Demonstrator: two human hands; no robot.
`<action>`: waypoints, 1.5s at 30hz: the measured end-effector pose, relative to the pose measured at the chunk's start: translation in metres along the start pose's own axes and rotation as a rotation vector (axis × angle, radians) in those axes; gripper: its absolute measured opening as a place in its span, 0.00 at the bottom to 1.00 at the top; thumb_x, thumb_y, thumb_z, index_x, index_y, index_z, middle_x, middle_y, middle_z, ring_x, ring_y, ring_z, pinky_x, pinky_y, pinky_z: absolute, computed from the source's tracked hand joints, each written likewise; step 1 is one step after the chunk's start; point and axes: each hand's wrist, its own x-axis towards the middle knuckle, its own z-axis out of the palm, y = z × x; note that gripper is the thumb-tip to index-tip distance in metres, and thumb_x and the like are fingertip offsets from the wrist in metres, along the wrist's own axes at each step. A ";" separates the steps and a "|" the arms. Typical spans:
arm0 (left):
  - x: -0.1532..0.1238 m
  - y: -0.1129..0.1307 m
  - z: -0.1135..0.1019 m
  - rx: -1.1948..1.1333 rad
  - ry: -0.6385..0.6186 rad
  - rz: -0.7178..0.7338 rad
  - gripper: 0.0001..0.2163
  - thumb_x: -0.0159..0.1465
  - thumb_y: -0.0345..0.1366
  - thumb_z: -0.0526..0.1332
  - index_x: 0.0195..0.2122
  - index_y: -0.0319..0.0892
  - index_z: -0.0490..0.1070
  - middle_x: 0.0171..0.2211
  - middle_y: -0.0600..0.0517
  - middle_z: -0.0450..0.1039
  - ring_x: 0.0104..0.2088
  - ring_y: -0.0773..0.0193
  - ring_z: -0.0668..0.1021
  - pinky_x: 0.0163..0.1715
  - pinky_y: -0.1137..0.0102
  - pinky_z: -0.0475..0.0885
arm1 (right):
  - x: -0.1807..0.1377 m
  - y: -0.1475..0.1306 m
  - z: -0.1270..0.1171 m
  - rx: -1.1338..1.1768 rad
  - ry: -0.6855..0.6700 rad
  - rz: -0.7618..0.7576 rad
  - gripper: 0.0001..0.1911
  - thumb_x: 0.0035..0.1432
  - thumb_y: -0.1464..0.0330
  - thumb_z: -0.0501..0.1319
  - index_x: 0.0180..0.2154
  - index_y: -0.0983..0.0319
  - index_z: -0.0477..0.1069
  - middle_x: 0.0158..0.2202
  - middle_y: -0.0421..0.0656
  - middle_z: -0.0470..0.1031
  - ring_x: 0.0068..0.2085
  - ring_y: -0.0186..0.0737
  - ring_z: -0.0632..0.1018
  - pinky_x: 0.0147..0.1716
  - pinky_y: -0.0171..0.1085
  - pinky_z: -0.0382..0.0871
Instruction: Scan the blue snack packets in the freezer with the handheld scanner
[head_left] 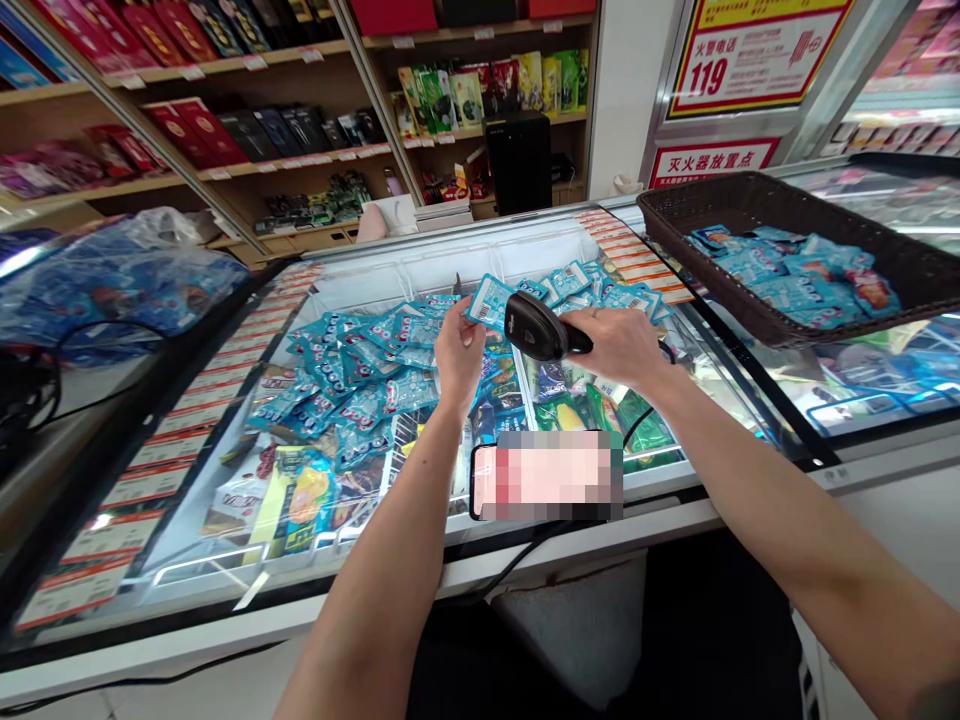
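Observation:
Between the fingers of my left hand (459, 352) is a small blue packet (489, 302), its printed side with a barcode turned up. My right hand (616, 342) is wrapped round the handle of a black barcode scanner (536, 328). The scanner's head overlaps the packet's right part, and I cannot tell whether they touch. Under and left of my hands, many similar blue packets (364, 405) lie heaped on the glass top of a chest freezer (337, 585). More of them lie behind the scanner.
A phone (547, 475) with a blurred screen lies at the freezer's front edge. On the right stands a brown woven basket (817, 205) with blue packets in it. Plastic-wrapped blue goods (120, 275) sit at the left. A black cable (517, 565) hangs along the front.

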 end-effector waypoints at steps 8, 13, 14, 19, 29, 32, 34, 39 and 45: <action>-0.001 0.004 0.000 0.023 0.017 0.044 0.20 0.62 0.30 0.59 0.56 0.44 0.67 0.37 0.52 0.75 0.36 0.69 0.80 0.42 0.72 0.75 | 0.000 -0.003 -0.002 0.023 -0.010 -0.028 0.18 0.60 0.58 0.57 0.45 0.59 0.78 0.32 0.43 0.80 0.32 0.40 0.76 0.28 0.37 0.52; -0.001 0.005 0.000 0.043 0.017 0.065 0.20 0.62 0.31 0.59 0.56 0.44 0.67 0.37 0.52 0.76 0.36 0.68 0.80 0.42 0.71 0.76 | -0.001 -0.002 -0.002 0.022 0.020 -0.052 0.18 0.60 0.58 0.57 0.44 0.59 0.78 0.32 0.43 0.80 0.32 0.40 0.77 0.28 0.37 0.52; -0.001 0.005 0.000 0.049 0.017 0.072 0.20 0.62 0.31 0.59 0.56 0.44 0.68 0.36 0.52 0.76 0.36 0.67 0.80 0.42 0.71 0.76 | -0.001 -0.002 -0.002 0.021 0.023 -0.054 0.17 0.60 0.58 0.57 0.44 0.59 0.78 0.32 0.43 0.80 0.32 0.40 0.77 0.28 0.37 0.52; -0.001 0.006 0.000 0.045 0.016 0.094 0.19 0.62 0.31 0.59 0.55 0.45 0.68 0.38 0.52 0.75 0.36 0.68 0.80 0.41 0.71 0.76 | -0.001 -0.003 -0.001 0.029 0.020 -0.056 0.17 0.60 0.58 0.57 0.43 0.59 0.78 0.31 0.42 0.80 0.31 0.39 0.77 0.28 0.37 0.53; 0.002 0.013 -0.012 0.488 0.254 0.031 0.21 0.62 0.30 0.54 0.57 0.40 0.68 0.37 0.47 0.75 0.39 0.58 0.78 0.52 0.56 0.69 | 0.001 0.007 -0.003 -0.004 0.031 0.081 0.18 0.58 0.56 0.60 0.45 0.59 0.77 0.35 0.43 0.81 0.34 0.42 0.77 0.28 0.37 0.54; 0.002 0.018 -0.018 0.639 0.243 -0.042 0.22 0.63 0.30 0.52 0.59 0.38 0.67 0.42 0.41 0.75 0.47 0.49 0.76 0.58 0.47 0.62 | 0.002 0.010 -0.004 -0.015 0.009 0.131 0.18 0.58 0.57 0.60 0.46 0.59 0.77 0.36 0.44 0.81 0.35 0.43 0.77 0.29 0.38 0.55; 0.000 0.022 -0.020 0.703 0.237 -0.047 0.22 0.63 0.31 0.52 0.59 0.39 0.67 0.49 0.37 0.72 0.54 0.44 0.72 0.58 0.44 0.59 | 0.003 0.012 -0.004 -0.022 -0.006 0.159 0.18 0.58 0.57 0.60 0.46 0.59 0.77 0.37 0.45 0.81 0.36 0.43 0.77 0.29 0.38 0.56; -0.008 0.032 -0.017 0.752 0.112 0.165 0.19 0.66 0.35 0.54 0.58 0.49 0.69 0.63 0.43 0.63 0.64 0.44 0.62 0.63 0.44 0.52 | 0.003 0.014 -0.003 -0.045 -0.023 0.186 0.19 0.58 0.57 0.60 0.46 0.59 0.77 0.35 0.44 0.81 0.35 0.44 0.77 0.29 0.38 0.55; -0.011 0.028 -0.008 0.844 -0.258 0.333 0.15 0.67 0.44 0.54 0.49 0.49 0.75 0.55 0.46 0.74 0.60 0.47 0.69 0.63 0.47 0.52 | 0.003 0.015 -0.004 -0.053 -0.028 0.175 0.18 0.57 0.57 0.61 0.45 0.59 0.77 0.34 0.45 0.81 0.34 0.44 0.77 0.28 0.38 0.53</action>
